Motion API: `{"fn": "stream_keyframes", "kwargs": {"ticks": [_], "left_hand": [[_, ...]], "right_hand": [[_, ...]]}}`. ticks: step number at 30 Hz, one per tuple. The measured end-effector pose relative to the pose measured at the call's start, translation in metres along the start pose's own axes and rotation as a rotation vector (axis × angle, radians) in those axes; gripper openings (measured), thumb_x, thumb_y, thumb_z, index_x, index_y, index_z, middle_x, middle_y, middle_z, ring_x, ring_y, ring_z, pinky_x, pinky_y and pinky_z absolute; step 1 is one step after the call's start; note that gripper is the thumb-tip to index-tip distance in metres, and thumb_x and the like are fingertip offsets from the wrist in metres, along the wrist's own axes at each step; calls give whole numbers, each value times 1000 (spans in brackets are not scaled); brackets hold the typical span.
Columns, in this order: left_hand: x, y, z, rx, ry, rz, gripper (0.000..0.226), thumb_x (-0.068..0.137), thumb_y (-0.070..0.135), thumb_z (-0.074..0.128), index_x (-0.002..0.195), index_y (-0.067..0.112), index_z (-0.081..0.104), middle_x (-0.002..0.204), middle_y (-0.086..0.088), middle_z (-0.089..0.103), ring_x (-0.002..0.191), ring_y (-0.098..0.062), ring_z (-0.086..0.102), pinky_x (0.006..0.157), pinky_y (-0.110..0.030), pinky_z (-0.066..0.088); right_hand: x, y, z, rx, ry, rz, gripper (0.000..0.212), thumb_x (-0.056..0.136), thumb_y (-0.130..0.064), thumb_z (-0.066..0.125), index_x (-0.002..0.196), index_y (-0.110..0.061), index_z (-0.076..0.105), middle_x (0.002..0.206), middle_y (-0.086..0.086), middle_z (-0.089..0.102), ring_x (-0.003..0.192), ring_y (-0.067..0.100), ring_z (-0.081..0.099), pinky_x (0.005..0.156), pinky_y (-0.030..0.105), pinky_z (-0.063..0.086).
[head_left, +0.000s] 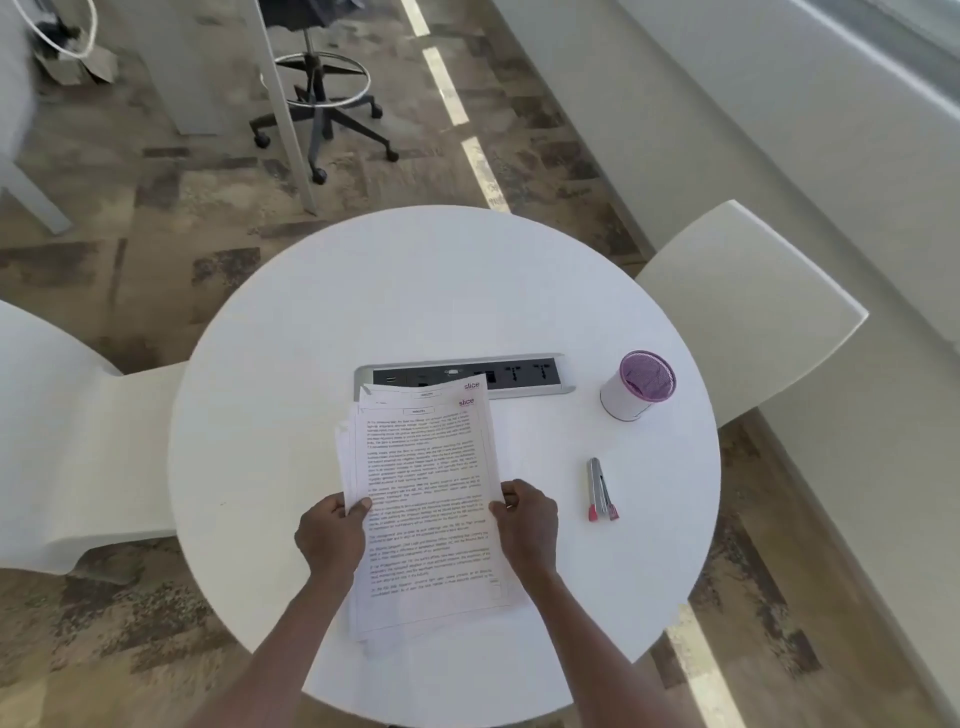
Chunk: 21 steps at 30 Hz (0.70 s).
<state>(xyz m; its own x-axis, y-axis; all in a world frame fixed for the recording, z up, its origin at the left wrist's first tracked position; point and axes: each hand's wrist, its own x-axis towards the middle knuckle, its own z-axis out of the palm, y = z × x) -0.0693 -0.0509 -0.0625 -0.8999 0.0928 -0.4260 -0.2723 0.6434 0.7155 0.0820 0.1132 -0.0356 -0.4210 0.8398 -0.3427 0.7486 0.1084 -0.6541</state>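
Note:
A loose stack of printed paper sheets (423, 467) lies over the middle of a round white table (291, 415), its sheets slightly fanned at the top and bottom. My left hand (332, 535) grips the stack's left edge, thumb on the top page. My right hand (524, 519) grips the right edge, fingers curled round it. A small silver stapler with pink ends (601, 489) lies on the table to the right of my right hand, apart from the papers.
A power socket strip (519, 375) is set into the tabletop behind the papers, partly covered by them. A white cup with a purple mesh inside (636, 385) stands at the right. White chairs (748, 306) flank the table; a wheeled stool (322, 104) stands beyond.

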Motion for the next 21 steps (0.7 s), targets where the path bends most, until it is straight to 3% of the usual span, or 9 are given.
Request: {"fn": "stream_keyframes", "kwargs": {"ticks": [4,9,11,14,18,21], "left_hand": [[1,0,6,71,-15,85,27,86,14,76,73,-7,64,70,-20,70,66,-42,63,66,-40,49],[-3,2,7,130,-32,131,16,83,8,77,77,-2,66,74,-15,72,73,-42,65,69,-38,47],[-8,6,7,186,-6,124,20,82,7,77,96,-3,67,94,-19,71,88,-42,65,78,-42,50],[-19,15,13,335,57,115,67,83,12,76,140,-6,45,138,-27,51,128,-43,47,102,-50,45],[-33,23,35,356,60,370,67,90,14,69,145,-6,37,151,-25,40,141,-40,37,110,-49,43],[-35,23,58,414,-15,575,61,96,17,61,148,-3,38,158,-21,35,149,-36,30,120,-46,33]], "right_hand": [[6,5,4,-107,1,-33,9,83,-7,62,89,-12,68,83,-2,73,74,18,66,66,32,55],[4,16,9,-203,-12,-99,13,86,-6,59,97,-10,64,92,3,69,87,25,64,74,36,52],[3,18,9,-221,-12,-115,23,88,-6,62,112,-8,63,104,6,65,97,26,62,82,36,52],[3,21,7,-211,29,-128,31,89,-7,63,120,-6,60,114,7,59,101,28,61,84,35,51],[8,29,-1,-131,95,-127,27,92,-5,60,119,-5,63,114,8,61,97,26,64,86,38,52],[18,36,-9,-63,153,-100,21,91,0,60,109,-4,68,106,9,65,89,24,65,82,35,54]]}}
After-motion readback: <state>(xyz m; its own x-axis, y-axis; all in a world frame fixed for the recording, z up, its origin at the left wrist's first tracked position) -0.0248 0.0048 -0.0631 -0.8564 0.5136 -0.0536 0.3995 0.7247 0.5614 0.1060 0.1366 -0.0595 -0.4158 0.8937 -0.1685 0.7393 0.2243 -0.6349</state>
